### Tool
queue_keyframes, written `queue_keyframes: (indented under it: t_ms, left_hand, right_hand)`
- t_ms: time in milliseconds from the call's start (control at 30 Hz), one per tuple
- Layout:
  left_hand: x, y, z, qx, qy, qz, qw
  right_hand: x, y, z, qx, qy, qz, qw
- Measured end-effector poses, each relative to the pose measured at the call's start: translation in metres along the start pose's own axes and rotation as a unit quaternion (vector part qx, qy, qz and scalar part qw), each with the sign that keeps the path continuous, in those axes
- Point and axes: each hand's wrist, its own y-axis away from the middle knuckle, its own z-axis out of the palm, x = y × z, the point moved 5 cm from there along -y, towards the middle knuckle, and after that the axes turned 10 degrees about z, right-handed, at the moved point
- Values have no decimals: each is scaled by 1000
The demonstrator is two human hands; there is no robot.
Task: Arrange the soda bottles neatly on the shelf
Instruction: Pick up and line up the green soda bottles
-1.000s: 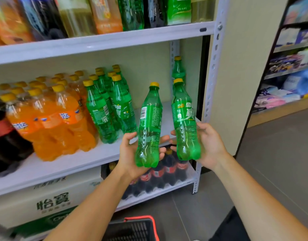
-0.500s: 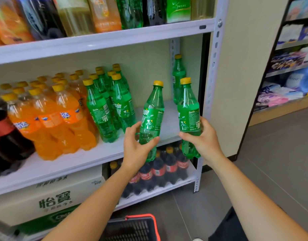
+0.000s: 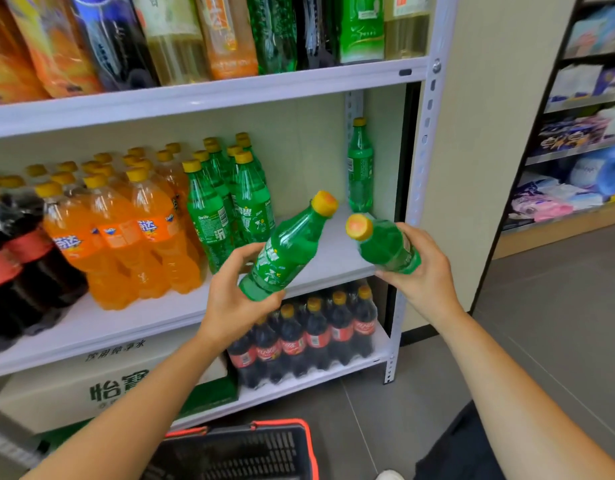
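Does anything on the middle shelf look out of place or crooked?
Yes. A lone green bottle stands at the back right corner of the middle shelf, apart from the green bottle group beside the orange sodas. The left hand and right hand hold the left bottle and right bottle tilted, not yet shelved.

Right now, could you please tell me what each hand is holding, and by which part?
The left hand grips a green soda bottle around its lower body. The right hand grips a second green bottle around its lower half.
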Motion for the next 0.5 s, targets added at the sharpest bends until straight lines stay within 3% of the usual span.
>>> queue_keyframes:
  t_ms: [333, 500]
  left_hand:
    - [6, 15, -25, -62, -28, -7, 998]
    - [4, 13, -15, -17, 13, -67, 997]
  right_hand:
    - [-23, 14, 2, -22, 3, -37, 999]
    - [-17, 10, 13, -57, -44, 48, 996]
